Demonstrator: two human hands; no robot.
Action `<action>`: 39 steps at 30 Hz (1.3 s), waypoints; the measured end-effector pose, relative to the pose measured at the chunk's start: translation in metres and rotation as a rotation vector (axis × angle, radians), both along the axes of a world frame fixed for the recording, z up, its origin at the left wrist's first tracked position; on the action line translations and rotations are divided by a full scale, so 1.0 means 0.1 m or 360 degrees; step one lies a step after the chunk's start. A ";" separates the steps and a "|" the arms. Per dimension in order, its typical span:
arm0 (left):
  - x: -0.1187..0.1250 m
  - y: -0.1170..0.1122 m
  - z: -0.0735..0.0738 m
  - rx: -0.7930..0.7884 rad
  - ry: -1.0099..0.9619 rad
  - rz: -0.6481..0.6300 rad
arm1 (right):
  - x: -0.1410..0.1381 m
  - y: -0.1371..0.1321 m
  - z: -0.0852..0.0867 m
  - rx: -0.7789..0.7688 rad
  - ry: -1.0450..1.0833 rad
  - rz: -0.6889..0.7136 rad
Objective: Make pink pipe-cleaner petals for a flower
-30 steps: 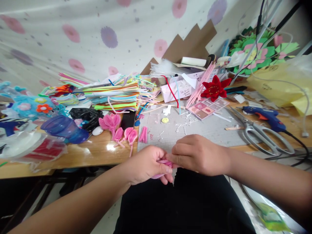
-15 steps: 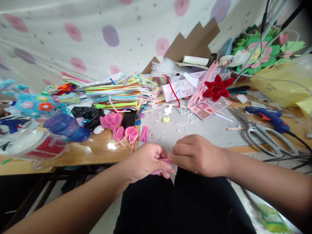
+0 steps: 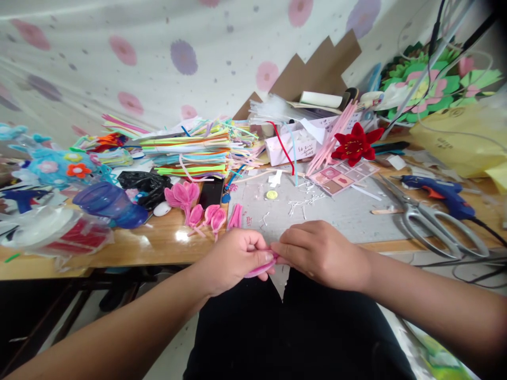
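Low over my lap, at the table's front edge, both hands meet around a pink pipe-cleaner petal (image 3: 257, 269). My left hand (image 3: 233, 261) is closed, pinching the petal between thumb and fingers. At the petal's right end, my right hand (image 3: 319, 253) pinches it with bent fingers; they hide the tip. Just beyond lie a small bundle of pink pipe cleaners (image 3: 235, 216) and finished-looking pink pipe-cleaner petals (image 3: 214, 217). A larger pink pipe-cleaner flower (image 3: 182, 198) rests to their left.
A grey mat (image 3: 340, 219) carries white scraps and a yellow disc (image 3: 271, 195). Large scissors (image 3: 431, 221) and a blue glue gun (image 3: 439, 192) lie at right. Stacked pipe cleaners (image 3: 190, 148) fill the back. A blue plastic cup (image 3: 111, 203) lies at left; a red flower (image 3: 357, 144) is behind.
The hands have shifted slightly left, and more of the pink petal shows below my left thumb. The right fingers stay at its end. The whole view has moved a little.
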State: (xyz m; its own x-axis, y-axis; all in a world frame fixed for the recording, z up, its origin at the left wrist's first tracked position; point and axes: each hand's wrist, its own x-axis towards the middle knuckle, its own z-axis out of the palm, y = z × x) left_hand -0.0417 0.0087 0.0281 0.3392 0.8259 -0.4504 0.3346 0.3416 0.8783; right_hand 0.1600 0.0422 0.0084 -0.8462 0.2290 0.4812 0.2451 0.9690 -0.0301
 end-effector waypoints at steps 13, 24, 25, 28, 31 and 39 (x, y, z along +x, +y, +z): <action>-0.01 0.00 0.02 -0.0026 0.0004 -0.0056 | 0.02 -0.04 0.05 -0.0428 0.0073 -0.0057; 0.06 -0.02 0.01 0.0047 0.0118 0.0059 | -0.10 -0.13 -0.04 -0.0846 0.0402 -0.0279; 0.06 -0.02 0.01 0.0072 0.0124 0.0057 | -0.11 -0.14 -0.06 -0.0846 0.0423 -0.0298; 0.03 -0.03 0.00 0.0149 0.0171 -0.0017 | -0.13 -0.15 -0.09 -0.0848 0.0413 -0.0310; -0.01 -0.03 -0.03 0.0210 0.0206 -0.0096 | -0.11 -0.14 -0.09 -0.0908 0.0385 -0.0283; 0.00 -0.07 -0.07 0.0070 -0.0054 -0.0074 | -0.04 -0.10 -0.04 -0.1048 0.0466 0.0026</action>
